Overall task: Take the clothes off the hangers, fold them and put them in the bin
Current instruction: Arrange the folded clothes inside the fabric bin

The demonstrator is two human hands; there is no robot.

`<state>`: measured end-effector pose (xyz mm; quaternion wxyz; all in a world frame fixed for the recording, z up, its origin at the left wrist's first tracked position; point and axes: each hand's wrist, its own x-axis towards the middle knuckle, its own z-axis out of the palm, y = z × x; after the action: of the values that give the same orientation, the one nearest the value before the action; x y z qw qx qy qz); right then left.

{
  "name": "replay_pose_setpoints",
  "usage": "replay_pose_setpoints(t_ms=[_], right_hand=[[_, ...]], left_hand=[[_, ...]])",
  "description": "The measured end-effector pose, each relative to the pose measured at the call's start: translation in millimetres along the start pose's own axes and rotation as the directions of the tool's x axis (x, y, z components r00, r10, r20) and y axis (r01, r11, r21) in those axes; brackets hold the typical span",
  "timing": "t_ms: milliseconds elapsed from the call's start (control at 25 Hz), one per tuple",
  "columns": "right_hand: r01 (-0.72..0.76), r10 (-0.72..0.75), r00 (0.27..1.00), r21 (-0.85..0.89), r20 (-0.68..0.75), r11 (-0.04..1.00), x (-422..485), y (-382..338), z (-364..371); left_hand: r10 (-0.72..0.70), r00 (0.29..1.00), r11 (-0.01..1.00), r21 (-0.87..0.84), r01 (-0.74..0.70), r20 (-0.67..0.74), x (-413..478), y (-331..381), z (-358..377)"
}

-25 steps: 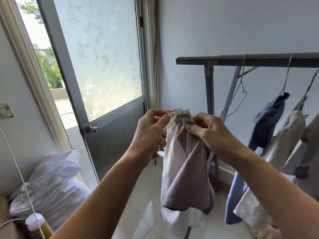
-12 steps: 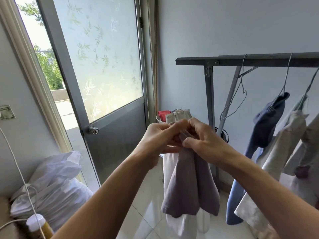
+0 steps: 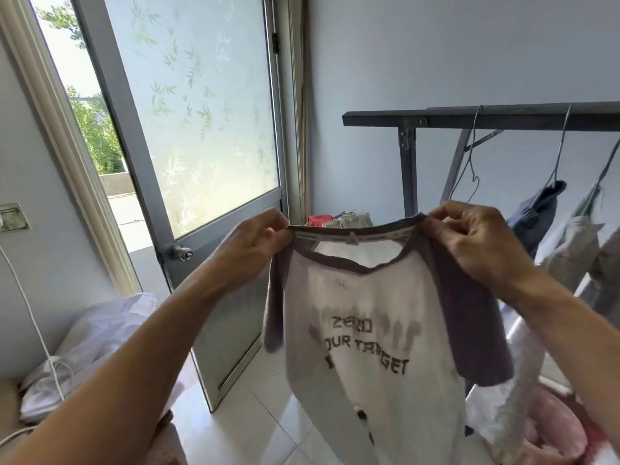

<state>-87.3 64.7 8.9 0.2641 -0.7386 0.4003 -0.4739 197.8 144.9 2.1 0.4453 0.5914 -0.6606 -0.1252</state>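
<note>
A white T-shirt [image 3: 365,333] with mauve sleeves, a mauve collar and dark lettering hangs spread out in front of me. My left hand [image 3: 255,243] pinches its left shoulder and my right hand [image 3: 476,239] pinches its right shoulder, both at collar height. Behind it stands a grey metal rack [image 3: 479,117]. An empty wire hanger [image 3: 469,162] hangs from the rack. A navy garment [image 3: 536,216] and pale garments [image 3: 573,250] hang on hangers to the right. Behind the collar, folded clothes [image 3: 339,219] show at the top of a container that is mostly hidden.
A metal door [image 3: 201,129] with frosted glass stands ajar on the left, its knob [image 3: 181,252] near my left forearm. A white plastic bag [image 3: 97,333] lies on the floor at lower left, with a white cord [image 3: 30,317] beside it. Pink cloth [image 3: 553,427] sits at lower right.
The T-shirt was bunched lengthwise between both hands held close together. My hands have moved apart and the shirt now hangs open with its front facing me.
</note>
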Motion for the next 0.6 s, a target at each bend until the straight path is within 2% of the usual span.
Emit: replay_pose_setpoints(t_ms=[80,200,320,400,440,600], right_hand=[[-0.006,0.004,1.0,0.107,0.018,0.994,4,0,-9],[-0.005,-0.003,0.999,0.209,0.035,0.978,4,1,-13],[0.053,-0.064,0.997,0.184,0.053,0.981,2,0,-21],[0.073,-0.094,0.989,0.177,0.112,0.982,0,-4,-29],[0.08,-0.105,0.983,0.164,0.148,0.983,-1,-6,-33],[0.12,-0.161,0.958,0.178,0.239,0.977,-5,-14,-35]], left_hand=[[0.076,0.997,0.994,-0.073,-0.078,-0.035,-1,7,0],[0.094,0.995,0.983,-0.155,-0.097,-0.025,0,19,3],[0.014,0.99,0.991,-0.135,0.005,0.139,2,20,-15],[-0.026,0.959,0.975,-0.207,0.087,0.281,2,19,-28],[-0.02,0.952,0.961,-0.256,0.103,0.306,1,19,-31],[-0.013,0.976,0.946,-0.312,0.083,0.217,0,17,-32]])
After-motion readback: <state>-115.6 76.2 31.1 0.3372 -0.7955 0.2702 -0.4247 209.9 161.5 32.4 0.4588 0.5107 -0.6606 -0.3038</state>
